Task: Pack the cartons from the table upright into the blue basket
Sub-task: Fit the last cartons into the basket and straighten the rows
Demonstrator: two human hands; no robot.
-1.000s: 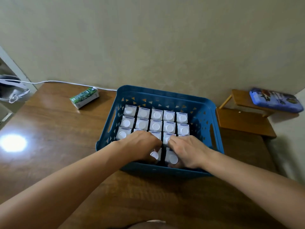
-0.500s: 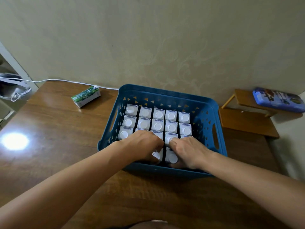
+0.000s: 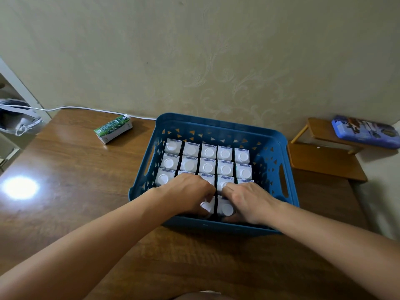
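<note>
Hardly anything has shifted since the earlier frames: our two hands sit in the same spot at the near end of the basket, and only the view has nudged slightly.

Our left hand [image 3: 190, 192] lies knuckles-up over the near rows, fingers curled down around a white-capped carton [image 3: 208, 206] just left of the frame's centre; the grip looks closed on it, though the fingertips are hidden. Our right hand [image 3: 249, 201] mirrors it just to the right, fingers bent and pressed against the neighbouring carton [image 3: 226, 208], thumb tucked low beside it. These two cartons stand side by side, touching, in the nearest row.

Beyond the hands, the packed cartons [image 3: 207, 160] stand upright in tidy rows of five, white round caps up, filling the far part of the blue basket [image 3: 218, 126]. A strip along the basket's right side shows bare floor beside the last column.

The basket rests on the brown wooden table [image 3: 71, 169], its far wall close to the patterned wall behind. At the upper left of the basket, one green carton [image 3: 112, 132] lies on its side on the table, well apart from the basket. A white cable [image 3: 86, 108] runs along the table's far edge. At the right of the frame a small wooden shelf [image 3: 324, 161] carries a blue case [image 3: 365, 134].
</note>
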